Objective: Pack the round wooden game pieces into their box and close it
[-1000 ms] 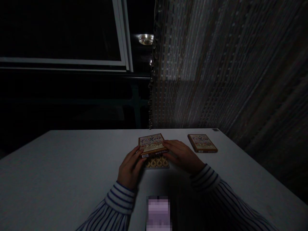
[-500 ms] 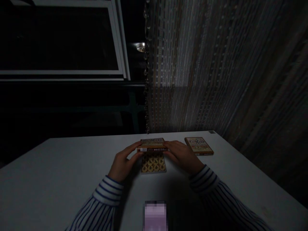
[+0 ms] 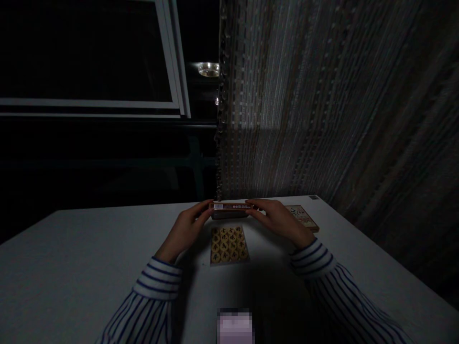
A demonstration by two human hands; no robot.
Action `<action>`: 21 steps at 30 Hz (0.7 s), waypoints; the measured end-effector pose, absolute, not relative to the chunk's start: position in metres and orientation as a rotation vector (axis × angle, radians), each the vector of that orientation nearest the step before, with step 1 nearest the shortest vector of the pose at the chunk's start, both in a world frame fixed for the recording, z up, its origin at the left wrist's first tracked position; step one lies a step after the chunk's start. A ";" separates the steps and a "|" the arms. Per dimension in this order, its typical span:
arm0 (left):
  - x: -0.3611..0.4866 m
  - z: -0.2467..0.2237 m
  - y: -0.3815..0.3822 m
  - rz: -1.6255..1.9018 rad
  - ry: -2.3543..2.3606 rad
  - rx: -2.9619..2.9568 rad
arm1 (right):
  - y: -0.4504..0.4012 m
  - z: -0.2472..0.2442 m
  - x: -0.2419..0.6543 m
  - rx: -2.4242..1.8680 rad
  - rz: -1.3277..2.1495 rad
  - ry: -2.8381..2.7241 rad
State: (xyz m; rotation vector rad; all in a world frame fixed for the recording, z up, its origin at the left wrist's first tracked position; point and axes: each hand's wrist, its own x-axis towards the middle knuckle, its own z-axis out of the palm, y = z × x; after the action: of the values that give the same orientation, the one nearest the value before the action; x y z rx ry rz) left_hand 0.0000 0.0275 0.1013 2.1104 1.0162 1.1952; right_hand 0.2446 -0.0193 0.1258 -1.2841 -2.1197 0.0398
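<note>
Raised over the white table, a thin box is gripped at both ends, its barcoded edge facing me. My left hand pinches its left end between thumb and fingers. At the right end, my right hand does the same. Below and nearer to me, a shallow tray of round wooden pieces with dark characters lies flat on the table, touched by neither hand. A second box with a printed cover lies beyond my right hand, which partly hides it.
The white table spreads to both sides. A pixelated phone-like object is at the near edge. A beaded string curtain hangs behind the table, and a dark window with a pale frame stands at the back left.
Both hands have lifted the box up and away from me. It is tilted so that its printed top no longer shows, and the whole tray of pieces is uncovered.
</note>
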 end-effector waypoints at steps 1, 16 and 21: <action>0.000 0.100 0.028 1.204 1.034 2.103 | -0.016 0.128 0.243 -1.296 0.073 -2.134; 0.011 0.082 0.039 1.343 1.195 1.846 | 0.007 0.127 0.234 -1.341 0.101 -2.227; 0.012 0.081 0.038 1.362 1.191 1.788 | 0.007 0.127 0.231 -1.311 0.083 -2.241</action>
State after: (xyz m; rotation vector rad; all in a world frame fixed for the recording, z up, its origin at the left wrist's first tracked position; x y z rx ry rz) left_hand 0.0122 0.0380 0.0808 1.7881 1.1909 1.3624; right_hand 0.2308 0.0067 0.1273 -1.3113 -2.2406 0.0833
